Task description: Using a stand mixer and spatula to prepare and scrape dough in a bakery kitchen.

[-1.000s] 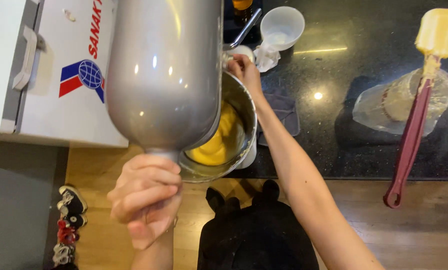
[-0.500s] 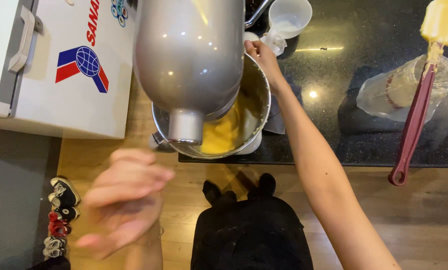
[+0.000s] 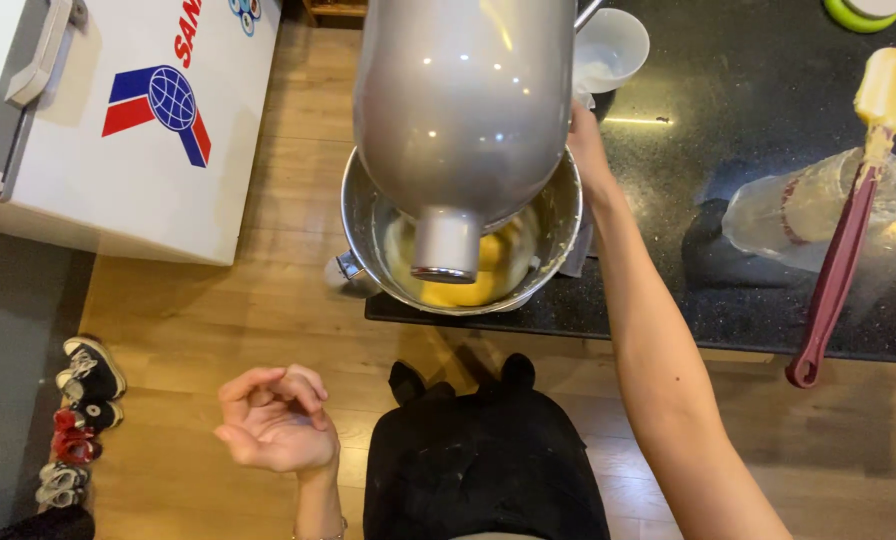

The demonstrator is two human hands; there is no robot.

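Note:
A grey stand mixer (image 3: 465, 110) stands at the edge of a black counter (image 3: 728, 90), its head over a steel bowl (image 3: 363, 235) holding yellow batter (image 3: 468, 285). My right hand (image 3: 588, 145) reaches to the right side of the mixer, against the bowl's rim; its fingers are hidden behind the mixer head. My left hand (image 3: 273, 420) hangs free above the wooden floor, palm up with fingers loosely curled, holding nothing.
A spatula (image 3: 848, 230) with a maroon handle and pale yellow blade rests on a clear glass (image 3: 808, 210) at the right. A white cup (image 3: 611, 45) sits behind the mixer. A white chest freezer (image 3: 118, 110) stands at the left, several shoes (image 3: 78, 410) on the floor.
My left hand has let go of the mixer's front and dropped down and back, turning palm up. The view has shifted, so the mixer now sits higher and more central.

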